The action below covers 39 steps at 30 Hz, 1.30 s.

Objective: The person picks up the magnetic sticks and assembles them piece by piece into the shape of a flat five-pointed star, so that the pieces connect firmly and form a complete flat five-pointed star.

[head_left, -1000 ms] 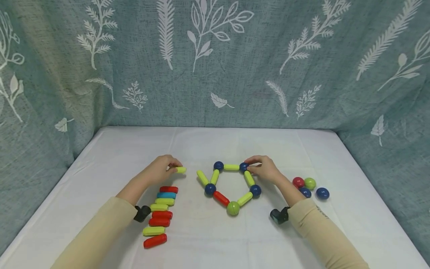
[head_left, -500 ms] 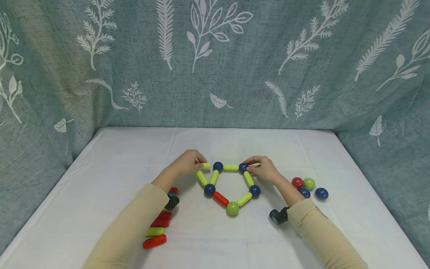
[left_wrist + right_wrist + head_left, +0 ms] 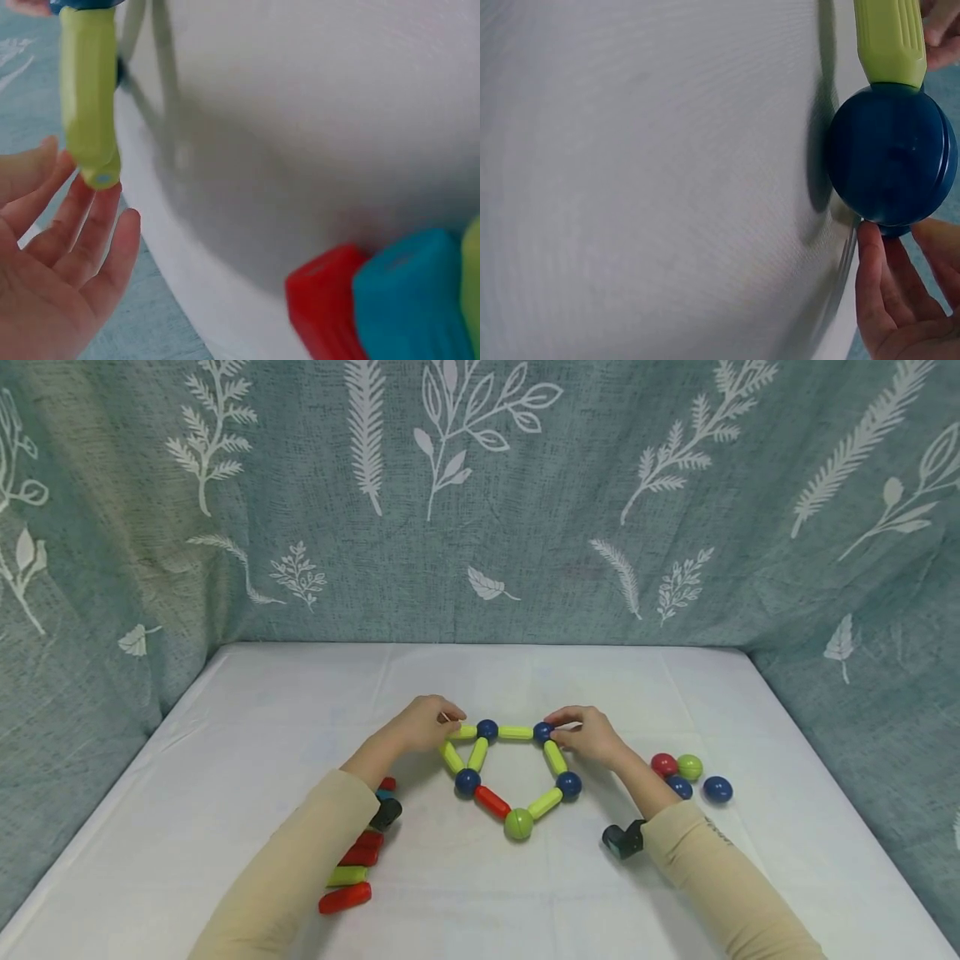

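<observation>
A ring of yellow-green magnetic rods [image 3: 516,733] and balls lies on the white cloth, with one red rod [image 3: 492,802] and a green ball [image 3: 519,823] at its near side. My left hand [image 3: 429,723] pinches a yellow-green rod [image 3: 467,732] whose right end meets the far-left blue ball [image 3: 487,729]. Close below its fingers, another rod [image 3: 452,757] runs to the near-left blue ball [image 3: 467,782]. My right hand [image 3: 592,735] pinches the far-right blue ball [image 3: 543,732]. In the right wrist view a nearer blue ball [image 3: 889,154] partly hides what the right hand [image 3: 907,300] holds.
Left of the ring, a column of red [image 3: 345,898], yellow-green and blue rods is partly covered by my left arm. On the right lie a red ball [image 3: 663,766], a green ball [image 3: 690,767] and two blue balls [image 3: 717,789]. A patterned curtain [image 3: 480,527] hangs behind the table.
My left hand has carried the yellow-green rod rightward from beside the column until it meets the far-left blue ball. The right hand has stayed on its ball.
</observation>
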Each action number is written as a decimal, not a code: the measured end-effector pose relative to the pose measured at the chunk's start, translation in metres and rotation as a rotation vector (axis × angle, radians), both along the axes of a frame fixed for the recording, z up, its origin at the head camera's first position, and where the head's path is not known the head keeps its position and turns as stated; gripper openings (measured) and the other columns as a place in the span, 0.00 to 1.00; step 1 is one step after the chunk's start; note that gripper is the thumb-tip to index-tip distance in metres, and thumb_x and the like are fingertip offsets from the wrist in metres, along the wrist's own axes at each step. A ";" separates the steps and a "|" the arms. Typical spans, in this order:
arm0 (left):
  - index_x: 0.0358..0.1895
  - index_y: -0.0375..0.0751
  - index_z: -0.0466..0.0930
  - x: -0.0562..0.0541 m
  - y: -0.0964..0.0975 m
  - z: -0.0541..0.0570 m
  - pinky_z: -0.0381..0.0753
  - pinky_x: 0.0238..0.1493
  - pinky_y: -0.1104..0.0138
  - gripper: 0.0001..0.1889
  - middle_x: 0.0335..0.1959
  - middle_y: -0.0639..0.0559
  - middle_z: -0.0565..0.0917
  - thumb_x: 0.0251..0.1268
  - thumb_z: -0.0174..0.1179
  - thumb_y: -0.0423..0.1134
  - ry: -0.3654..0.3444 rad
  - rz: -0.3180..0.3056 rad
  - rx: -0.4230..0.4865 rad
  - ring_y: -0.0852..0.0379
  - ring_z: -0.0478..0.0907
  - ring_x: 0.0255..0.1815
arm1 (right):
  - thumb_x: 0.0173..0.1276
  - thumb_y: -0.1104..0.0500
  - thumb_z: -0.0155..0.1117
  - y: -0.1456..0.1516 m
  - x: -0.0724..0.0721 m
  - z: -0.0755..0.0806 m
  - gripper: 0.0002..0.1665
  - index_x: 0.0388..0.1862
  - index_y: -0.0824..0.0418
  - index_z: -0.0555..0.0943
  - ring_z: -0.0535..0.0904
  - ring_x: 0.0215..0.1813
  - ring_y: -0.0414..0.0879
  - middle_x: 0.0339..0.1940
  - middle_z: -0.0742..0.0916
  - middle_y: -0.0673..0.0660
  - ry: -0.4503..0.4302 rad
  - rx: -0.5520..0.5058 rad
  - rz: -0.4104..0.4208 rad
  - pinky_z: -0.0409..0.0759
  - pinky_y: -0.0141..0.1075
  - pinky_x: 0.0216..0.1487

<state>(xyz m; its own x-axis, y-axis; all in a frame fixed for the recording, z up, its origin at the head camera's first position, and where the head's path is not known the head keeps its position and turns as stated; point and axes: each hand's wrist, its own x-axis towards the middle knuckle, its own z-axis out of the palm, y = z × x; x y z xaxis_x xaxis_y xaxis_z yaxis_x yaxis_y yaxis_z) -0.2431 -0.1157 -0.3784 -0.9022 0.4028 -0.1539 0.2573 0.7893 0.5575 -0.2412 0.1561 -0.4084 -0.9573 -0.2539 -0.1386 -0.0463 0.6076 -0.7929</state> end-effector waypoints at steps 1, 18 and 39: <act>0.51 0.35 0.78 0.001 -0.002 0.002 0.74 0.48 0.60 0.14 0.45 0.45 0.78 0.67 0.52 0.35 0.008 0.006 0.011 0.48 0.74 0.49 | 0.63 0.66 0.59 0.000 0.000 0.000 0.15 0.50 0.64 0.79 0.79 0.45 0.53 0.50 0.80 0.63 0.000 0.000 0.003 0.79 0.35 0.40; 0.24 0.42 0.76 0.059 -0.002 -0.006 0.71 0.27 0.70 0.08 0.20 0.57 0.75 0.54 0.65 0.39 0.097 -0.040 0.089 0.61 0.70 0.24 | 0.64 0.67 0.56 -0.001 -0.001 -0.002 0.21 0.57 0.60 0.75 0.73 0.55 0.55 0.57 0.76 0.60 0.020 0.035 0.105 0.74 0.44 0.53; 0.26 0.38 0.77 0.067 0.016 -0.005 0.71 0.27 0.70 0.08 0.25 0.51 0.76 0.48 0.68 0.31 0.144 0.053 0.014 0.59 0.69 0.25 | 0.64 0.66 0.56 0.005 0.009 0.001 0.16 0.51 0.63 0.79 0.76 0.51 0.56 0.52 0.79 0.62 0.062 0.093 0.126 0.75 0.45 0.49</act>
